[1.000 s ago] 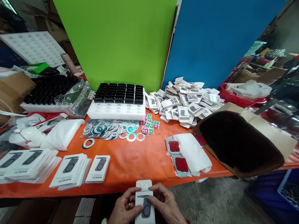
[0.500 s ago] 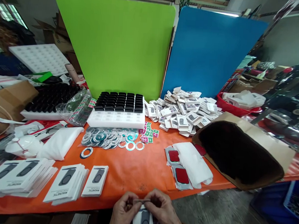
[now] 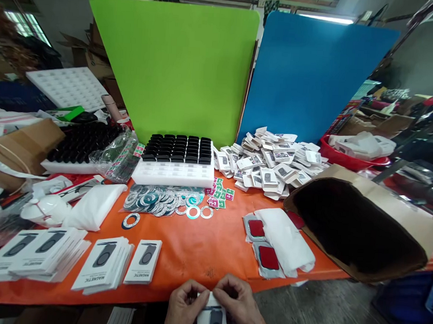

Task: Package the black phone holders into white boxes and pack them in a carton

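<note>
A white box (image 3: 211, 322) with a grey phone-holder picture stands at the table's front edge, its lower part cut off by the frame. My left hand (image 3: 185, 307) pinches its top left corner between thumb and fingers. On the opposite top corner, the thumb and fingers of my right hand (image 3: 240, 305) are closed. Whether the top flap is tucked in cannot be made out. Left of my hands lies one similar box (image 3: 143, 261) printed "MAGNETIC", beside a stack of flat boxes (image 3: 102, 262) and further stacks (image 3: 45, 252).
Black pieces (image 3: 178, 149) fill a white foam tray (image 3: 172, 173). Before it lie ring stickers (image 3: 162, 201). Small white boxes (image 3: 271, 163) are heaped by the blue board (image 3: 313, 75). An open carton (image 3: 379, 191) and red-square packets (image 3: 268, 257) occupy the right side.
The box's raised top edge has gone down, and my fingertips now press at its top corners. The view has shifted slightly left.
</note>
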Tool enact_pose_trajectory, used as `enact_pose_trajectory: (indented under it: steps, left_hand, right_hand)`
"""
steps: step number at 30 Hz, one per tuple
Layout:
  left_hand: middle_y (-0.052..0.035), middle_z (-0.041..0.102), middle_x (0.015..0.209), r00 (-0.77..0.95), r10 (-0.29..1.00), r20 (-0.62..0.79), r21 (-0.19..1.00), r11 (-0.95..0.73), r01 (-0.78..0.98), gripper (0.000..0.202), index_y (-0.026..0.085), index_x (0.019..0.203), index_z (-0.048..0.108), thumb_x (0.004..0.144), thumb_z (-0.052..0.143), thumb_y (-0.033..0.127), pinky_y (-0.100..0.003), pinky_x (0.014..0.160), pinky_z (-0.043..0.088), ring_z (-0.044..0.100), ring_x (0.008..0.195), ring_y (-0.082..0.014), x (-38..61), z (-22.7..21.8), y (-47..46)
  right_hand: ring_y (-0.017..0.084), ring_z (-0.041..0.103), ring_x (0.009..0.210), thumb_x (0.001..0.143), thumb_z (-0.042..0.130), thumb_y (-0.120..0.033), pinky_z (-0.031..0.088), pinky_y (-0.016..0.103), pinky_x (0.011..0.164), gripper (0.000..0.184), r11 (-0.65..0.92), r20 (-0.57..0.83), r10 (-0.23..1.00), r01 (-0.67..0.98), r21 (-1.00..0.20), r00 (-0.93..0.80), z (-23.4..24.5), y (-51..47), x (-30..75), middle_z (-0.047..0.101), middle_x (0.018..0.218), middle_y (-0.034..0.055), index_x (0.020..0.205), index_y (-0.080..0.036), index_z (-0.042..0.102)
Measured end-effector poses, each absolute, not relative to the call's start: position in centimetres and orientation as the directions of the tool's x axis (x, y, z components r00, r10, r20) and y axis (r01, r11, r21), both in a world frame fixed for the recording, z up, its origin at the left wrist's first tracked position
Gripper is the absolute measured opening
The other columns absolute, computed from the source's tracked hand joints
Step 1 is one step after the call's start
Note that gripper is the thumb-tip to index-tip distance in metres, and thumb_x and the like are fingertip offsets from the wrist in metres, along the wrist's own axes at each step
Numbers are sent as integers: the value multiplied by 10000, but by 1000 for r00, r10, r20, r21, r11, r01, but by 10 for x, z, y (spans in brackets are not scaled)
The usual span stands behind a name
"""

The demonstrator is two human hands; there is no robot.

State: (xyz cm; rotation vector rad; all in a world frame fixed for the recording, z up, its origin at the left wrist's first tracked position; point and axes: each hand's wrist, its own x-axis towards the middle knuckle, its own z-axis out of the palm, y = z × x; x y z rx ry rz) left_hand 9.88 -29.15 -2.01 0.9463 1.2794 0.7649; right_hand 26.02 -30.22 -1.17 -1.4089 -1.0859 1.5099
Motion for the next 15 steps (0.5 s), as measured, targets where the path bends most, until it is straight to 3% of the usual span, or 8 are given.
enact_pose_trajectory:
  steps: [7, 15]
  left_hand:
    - [15, 549, 548, 204, 866, -456, 889, 434, 147, 250, 147, 598, 623, 627, 717, 377, -262, 554, 334, 438, 552, -123, 95, -12, -286]
    - [28, 534, 525, 160, 848, -506, 863, 498, 90, 199, 141, 571, 620, 607, 722, 309, -263, 556, 322, 425, 538, -110, 95, -3, -282]
  right_hand:
    - [84, 372, 501, 682, 687, -392, 284, 210, 482, 297, -488, -470, 865, -77, -869, -176, -4, -298, 261, 436, 532, -59, 611, -173, 501]
    - [90, 372, 491, 669, 702, -488, 290, 218, 467, 376, -481, -465, 862, -35, -876, -200, -8, -294, 260, 449, 527, -49, 614, -176, 500]
